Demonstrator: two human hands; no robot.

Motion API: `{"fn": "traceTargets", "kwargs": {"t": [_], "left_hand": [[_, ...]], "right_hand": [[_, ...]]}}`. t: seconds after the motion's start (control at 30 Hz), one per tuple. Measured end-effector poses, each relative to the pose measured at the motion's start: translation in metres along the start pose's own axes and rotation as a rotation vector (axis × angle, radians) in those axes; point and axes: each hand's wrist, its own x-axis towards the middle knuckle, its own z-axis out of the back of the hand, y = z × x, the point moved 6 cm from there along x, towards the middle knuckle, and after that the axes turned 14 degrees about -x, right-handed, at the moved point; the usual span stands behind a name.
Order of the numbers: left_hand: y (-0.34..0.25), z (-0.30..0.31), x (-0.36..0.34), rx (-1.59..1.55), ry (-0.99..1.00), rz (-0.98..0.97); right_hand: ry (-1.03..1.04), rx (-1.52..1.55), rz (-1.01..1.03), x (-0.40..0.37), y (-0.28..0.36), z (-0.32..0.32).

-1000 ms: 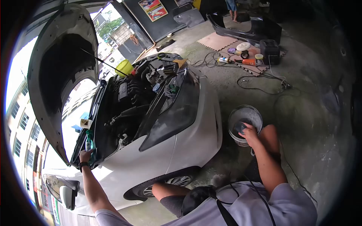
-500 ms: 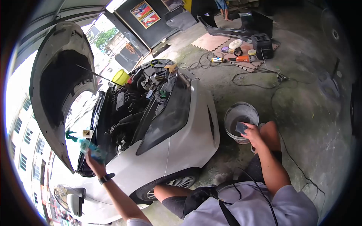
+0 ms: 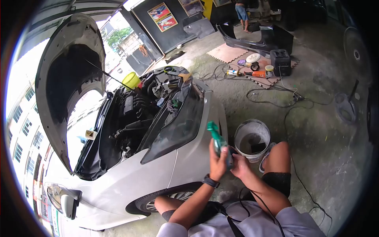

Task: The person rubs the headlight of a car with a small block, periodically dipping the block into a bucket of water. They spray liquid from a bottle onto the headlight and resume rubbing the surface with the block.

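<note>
Nearest, just above the knees, both hands brought together: left hand point(image 3: 217, 165), watch on the wrist, closed around the lower body of a spray bottle point(image 3: 220, 147); right hand point(image 3: 240, 166) curled against the bottle's base from the other side, touching it, exact grip hidden behind the left. Bottle nearly upright, long axis running from the hands up and slightly left, green trigger head point(image 3: 212, 128) on top, leaning towards the white car's fender point(image 3: 189, 158) and dark headlight point(image 3: 173, 126). Left hand carrying it, right hand merely at its foot. Just beyond the right hand, on the concrete floor point(image 3: 316, 130), a white bucket point(image 3: 252, 122) with a dark pad point(image 3: 258, 147) lying inside, touched by neither hand. Changed from half a second back: then the bottle far out left by the engine bay point(image 3: 130, 114), in the left hand alone, and the pad pinched in the right hand over the bucket; now bottle drawn in to the middle, pad let go. Farther off, raised hood point(image 3: 67, 79), yellow tub point(image 3: 131, 80), cables and tools on foam mats point(image 3: 256, 67), a person point(image 3: 241, 10) standing by the back wall.
</note>
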Motion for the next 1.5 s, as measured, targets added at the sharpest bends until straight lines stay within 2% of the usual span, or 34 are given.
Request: {"fn": "traceTargets", "kwargs": {"t": [0.03,0.07,0.1,0.2,0.27,0.3,0.33,0.5,0.57,0.6,0.67,0.7,0.77,0.8,0.87,0.9,1.0,1.1,1.27,1.33,1.37,1.43,1.47,1.5], "left_hand": [[0.005,-0.012,-0.004,0.126,0.030,-0.057],[0.015,-0.019,-0.009,0.161,0.077,-0.003],[0.016,-0.025,-0.009,0.243,0.168,-0.080],[0.028,-0.029,0.000,0.262,0.277,-0.112],[0.018,-0.031,0.011,-0.046,0.202,-0.028],[0.007,-0.035,0.019,-0.075,0.191,-0.023],[0.005,-0.033,0.028,-0.104,0.179,0.012],[0.023,-0.016,0.043,-0.139,0.150,0.144],[0.015,-0.022,0.042,-0.161,0.069,0.016],[0.017,-0.021,0.045,-0.160,0.068,0.018],[0.031,-0.012,0.058,-0.089,0.077,0.082],[0.037,-0.003,0.073,-0.088,-0.020,0.032],[0.027,0.009,0.108,-0.050,-0.148,-0.010],[0.027,0.014,0.125,-0.051,-0.154,-0.012],[0.024,0.034,0.156,0.199,-0.283,-0.121],[0.025,0.039,0.167,0.198,-0.289,-0.129],[0.032,0.055,0.190,0.381,-0.335,-0.008],[0.037,0.058,0.202,0.503,-0.308,0.058],[0.033,0.027,0.174,0.397,-0.188,0.079],[0.028,0.032,0.158,0.242,-0.048,0.170],[0.019,0.046,0.148,0.240,-0.061,0.159],[-0.028,0.052,0.117,0.072,0.025,0.180],[-0.062,0.056,0.104,0.064,0.010,0.180],[-0.095,0.065,0.090,0.055,-0.005,0.184]], "right_hand": [[0.039,0.081,-0.013,0.004,-0.007,0.001],[-0.048,0.020,0.009,0.004,-0.011,0.013],[-0.046,0.022,0.008,0.002,-0.011,0.012],[-0.165,0.024,0.081,-0.003,-0.006,0.021],[-0.082,-0.156,0.099,-0.002,-0.007,0.020],[-0.039,-0.247,0.108,-0.001,-0.006,0.018],[-0.187,-0.391,0.075,-0.016,0.003,-0.002],[-0.087,-0.279,-0.080,-0.004,-0.009,-0.011],[-0.113,-0.231,-0.040,-0.003,-0.008,-0.010],[-0.113,-0.230,-0.042,0.007,-0.014,0.000],[-0.095,-0.279,0.032,0.036,-0.027,0.024],[-0.096,-0.283,0.029,0.035,-0.021,0.020],[-0.409,-0.423,-0.008,0.024,0.006,0.016],[-0.353,-0.380,0.005,0.021,0.015,0.012],[-0.323,-0.351,0.015,0.028,0.017,0.017],[-0.297,-0.317,0.025,0.031,0.018,0.018],[-0.262,-0.303,0.006,0.028,0.023,0.012],[-0.261,-0.290,-0.002,0.030,0.026,0.016],[-0.233,-0.327,0.001,0.033,0.031,0.027],[-0.229,-0.475,0.045,0.040,0.034,0.032],[-0.216,-0.486,0.043,0.045,0.027,0.030],[-0.284,-0.977,0.254,0.055,0.034,0.023],[-0.221,-1.244,0.306,0.057,0.041,0.001],[-0.213,-1.253,0.305,0.054,0.049,-0.027]]}}
